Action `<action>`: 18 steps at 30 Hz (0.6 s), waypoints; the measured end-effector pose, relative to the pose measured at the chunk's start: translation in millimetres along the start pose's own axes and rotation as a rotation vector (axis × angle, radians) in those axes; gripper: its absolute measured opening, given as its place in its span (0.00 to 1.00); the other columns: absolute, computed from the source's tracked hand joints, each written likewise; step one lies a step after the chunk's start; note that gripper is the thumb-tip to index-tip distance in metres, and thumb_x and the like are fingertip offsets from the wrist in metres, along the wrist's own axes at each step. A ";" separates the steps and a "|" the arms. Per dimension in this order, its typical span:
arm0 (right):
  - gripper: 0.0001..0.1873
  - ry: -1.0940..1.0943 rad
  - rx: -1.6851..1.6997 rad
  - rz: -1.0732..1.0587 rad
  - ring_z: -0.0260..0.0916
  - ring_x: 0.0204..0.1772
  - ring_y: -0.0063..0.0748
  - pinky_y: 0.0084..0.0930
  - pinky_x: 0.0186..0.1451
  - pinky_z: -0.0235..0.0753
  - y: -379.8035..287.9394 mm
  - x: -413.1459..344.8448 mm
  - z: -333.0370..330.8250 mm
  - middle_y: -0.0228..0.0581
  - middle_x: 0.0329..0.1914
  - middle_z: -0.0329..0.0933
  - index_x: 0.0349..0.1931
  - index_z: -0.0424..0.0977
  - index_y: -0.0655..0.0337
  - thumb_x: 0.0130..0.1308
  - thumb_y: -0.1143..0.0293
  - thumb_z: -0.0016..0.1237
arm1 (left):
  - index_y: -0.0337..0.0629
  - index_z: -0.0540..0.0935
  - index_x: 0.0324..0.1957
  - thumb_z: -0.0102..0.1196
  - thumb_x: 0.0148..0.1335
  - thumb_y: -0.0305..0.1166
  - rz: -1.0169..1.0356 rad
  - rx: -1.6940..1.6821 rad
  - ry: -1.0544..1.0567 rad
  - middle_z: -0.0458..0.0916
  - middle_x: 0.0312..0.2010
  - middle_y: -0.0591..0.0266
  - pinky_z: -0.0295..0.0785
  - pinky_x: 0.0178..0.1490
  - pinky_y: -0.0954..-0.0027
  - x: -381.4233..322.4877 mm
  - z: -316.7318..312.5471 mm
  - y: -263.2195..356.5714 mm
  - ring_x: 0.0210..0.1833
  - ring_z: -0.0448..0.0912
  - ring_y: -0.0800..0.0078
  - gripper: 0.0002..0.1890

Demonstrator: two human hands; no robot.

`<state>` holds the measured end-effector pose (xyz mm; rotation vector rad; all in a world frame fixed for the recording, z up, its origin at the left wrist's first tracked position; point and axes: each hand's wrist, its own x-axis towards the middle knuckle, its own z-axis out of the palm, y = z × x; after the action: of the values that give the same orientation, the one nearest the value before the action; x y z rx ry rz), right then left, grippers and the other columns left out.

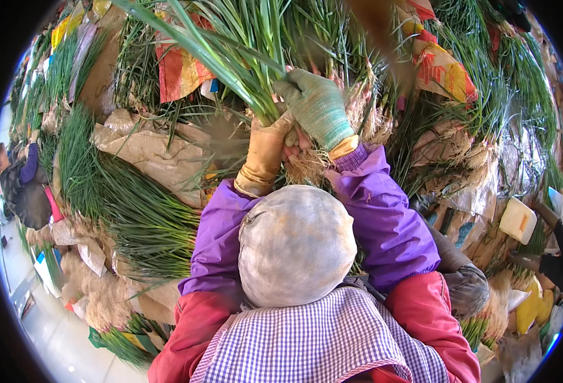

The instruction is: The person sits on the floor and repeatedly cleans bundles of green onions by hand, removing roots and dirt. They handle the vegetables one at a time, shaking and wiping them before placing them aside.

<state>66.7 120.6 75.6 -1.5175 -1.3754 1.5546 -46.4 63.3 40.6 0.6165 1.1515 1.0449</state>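
A bunch of green garlic (265, 72) is gripped in both hands, its long leaves fanning up and left. My left hand (267, 146), in a tan rubber glove, closes around the lower stems. Across the stems just above and to the right lies my right hand (317, 107), in a green knit glove with its fingers curled in. Pinkish bulbs (303, 139) and a tuft of pale roots (305, 167) poke out below the hands. The gloves partly hide the stems.
More green garlic (367, 91) lies beyond my right hand. A large leafy pile (147, 215) and brown sheeting (157, 153) are at left. Red-and-yellow sacks (181, 62) lie among the plants. At right is a white plastic container (518, 221); another person (23, 182) sits far left.
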 end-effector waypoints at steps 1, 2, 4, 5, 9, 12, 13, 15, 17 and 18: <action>0.13 0.011 0.064 -0.027 0.69 0.10 0.34 0.31 0.11 0.69 8.3 0.0 2.9 0.41 0.16 0.73 0.43 0.73 0.66 0.69 0.64 0.46 | 0.39 0.78 0.33 0.53 0.66 0.36 -0.010 0.003 0.012 0.72 0.14 0.67 0.62 0.13 0.81 -1.2 -0.1 0.5 0.12 0.68 0.82 0.10; 0.11 0.097 0.146 -0.082 0.68 0.12 0.26 0.26 0.13 0.68 18.6 -1.1 8.6 0.38 0.17 0.72 0.41 0.74 0.65 0.69 0.66 0.47 | 0.40 0.77 0.31 0.53 0.65 0.35 -0.017 -0.022 0.025 0.71 0.13 0.67 0.60 0.13 0.82 -2.0 0.3 -0.7 0.11 0.66 0.82 0.10; 0.10 0.265 0.068 -0.205 0.66 0.15 0.22 0.24 0.16 0.66 25.6 -3.1 15.0 0.36 0.18 0.71 0.39 0.75 0.65 0.69 0.66 0.47 | 0.38 0.77 0.29 0.51 0.67 0.37 -0.014 -0.147 -0.002 0.74 0.13 0.62 0.61 0.12 0.81 -0.5 -0.2 -9.8 0.10 0.68 0.79 0.13; 0.10 0.349 0.029 -0.267 0.65 0.17 0.20 0.23 0.18 0.65 27.2 -4.8 16.7 0.35 0.18 0.70 0.38 0.75 0.65 0.69 0.67 0.47 | 0.38 0.76 0.29 0.50 0.67 0.37 -0.013 -0.208 -0.016 0.75 0.13 0.60 0.61 0.11 0.81 -0.1 0.1 -12.7 0.10 0.70 0.77 0.14; 0.09 0.273 0.325 -0.125 0.63 0.21 0.18 0.23 0.22 0.63 13.6 -31.4 -1.1 0.30 0.18 0.68 0.37 0.78 0.61 0.69 0.66 0.46 | 0.40 0.76 0.35 0.52 0.66 0.39 0.047 -0.375 0.023 0.80 0.27 0.57 0.68 0.16 0.78 -10.5 -12.0 15.2 0.15 0.72 0.77 0.12; 0.12 -0.277 -0.509 -0.302 0.71 0.22 0.32 0.30 0.27 0.71 96.2 -61.3 -84.7 0.32 0.19 0.73 0.35 0.78 0.59 0.68 0.60 0.46 | 0.42 0.75 0.43 0.51 0.66 0.37 0.290 -0.537 0.087 0.77 0.49 0.54 0.77 0.35 0.71 -10.6 -21.8 37.4 0.36 0.77 0.76 0.11; 0.13 -0.546 -1.090 -0.633 0.74 0.23 0.39 0.34 0.29 0.74 127.7 -70.3 -109.9 0.34 0.20 0.75 0.35 0.77 0.58 0.67 0.58 0.47 | 0.43 0.75 0.46 0.50 0.67 0.36 0.311 -0.543 0.166 0.75 0.55 0.53 0.78 0.38 0.71 -12.2 -19.5 48.1 0.39 0.76 0.77 0.10; 0.13 -0.200 -1.067 -0.459 0.75 0.27 0.46 0.39 0.32 0.75 105.5 -87.9 -95.2 0.38 0.22 0.76 0.34 0.77 0.58 0.65 0.57 0.48 | 0.41 0.74 0.50 0.46 0.68 0.34 0.240 -0.444 0.079 0.72 0.60 0.54 0.76 0.35 0.73 -10.6 -59.7 34.3 0.34 0.75 0.77 0.12; 0.14 0.092 -0.748 -0.336 0.76 0.30 0.49 0.41 0.35 0.75 70.2 -75.7 -64.6 0.46 0.23 0.76 0.35 0.76 0.58 0.63 0.56 0.50 | 0.41 0.69 0.58 0.41 0.71 0.35 0.135 -0.447 0.120 0.80 0.39 0.62 0.73 0.29 0.76 0.7 -69.3 12.6 0.27 0.74 0.79 0.18; 0.15 0.154 -0.596 -0.261 0.76 0.30 0.50 0.41 0.34 0.74 36.3 -62.8 -36.4 0.49 0.24 0.76 0.34 0.75 0.59 0.63 0.55 0.50 | 0.43 0.69 0.59 0.41 0.71 0.36 0.112 -0.484 -0.026 0.77 0.33 0.64 0.72 0.27 0.76 3.4 -83.4 0.4 0.27 0.74 0.78 0.18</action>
<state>122.9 62.3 71.7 -1.6522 -1.9597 0.8855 -124.6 57.6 12.0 0.3100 0.8036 1.3506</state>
